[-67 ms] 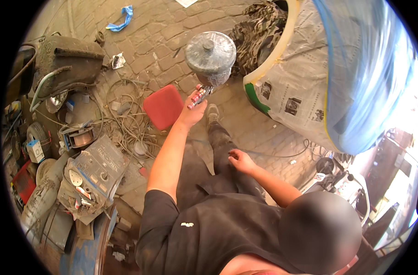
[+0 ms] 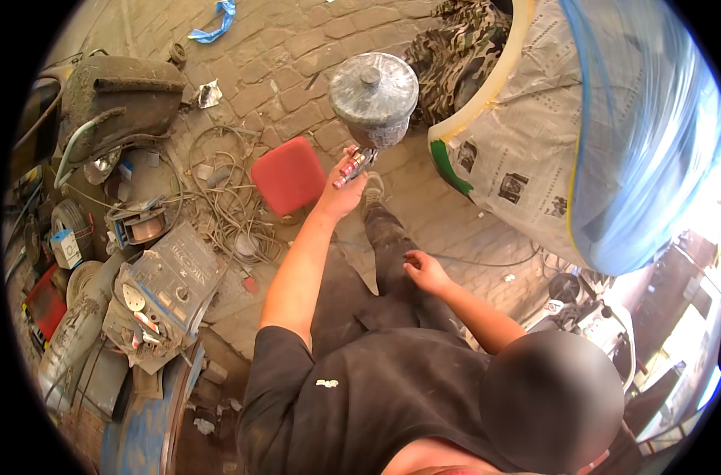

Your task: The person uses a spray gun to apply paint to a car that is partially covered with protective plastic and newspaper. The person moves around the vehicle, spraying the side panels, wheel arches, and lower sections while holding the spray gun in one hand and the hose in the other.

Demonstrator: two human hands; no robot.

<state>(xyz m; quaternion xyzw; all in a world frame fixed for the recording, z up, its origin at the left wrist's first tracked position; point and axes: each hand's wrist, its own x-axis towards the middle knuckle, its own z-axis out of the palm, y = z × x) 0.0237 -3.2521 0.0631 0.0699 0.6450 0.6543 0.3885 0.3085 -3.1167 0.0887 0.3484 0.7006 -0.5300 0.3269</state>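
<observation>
My left hand is wrapped round the handle of a spray gun, held out in front of me above the paved floor. On top of the gun sits a grey, paint-stained cup with a round lid. Reddish knobs show at its back, by my fingers; the trigger is hidden. My right hand hangs empty over my right thigh, its fingers loosely bent with a gap between thumb and forefinger. To the right stands a large curved panel masked with printed paper and blue plastic film.
A red stool stands left of my forearm, beside tangled cables. A dusty machine box and scrap parts crowd the left. Camouflage cloth lies by the panel. A hose runs behind my right hand.
The view has shifted slightly, so the floor objects and panel sit a little differently. My left hand still grips the spray gun; my right hand keeps its pose.
</observation>
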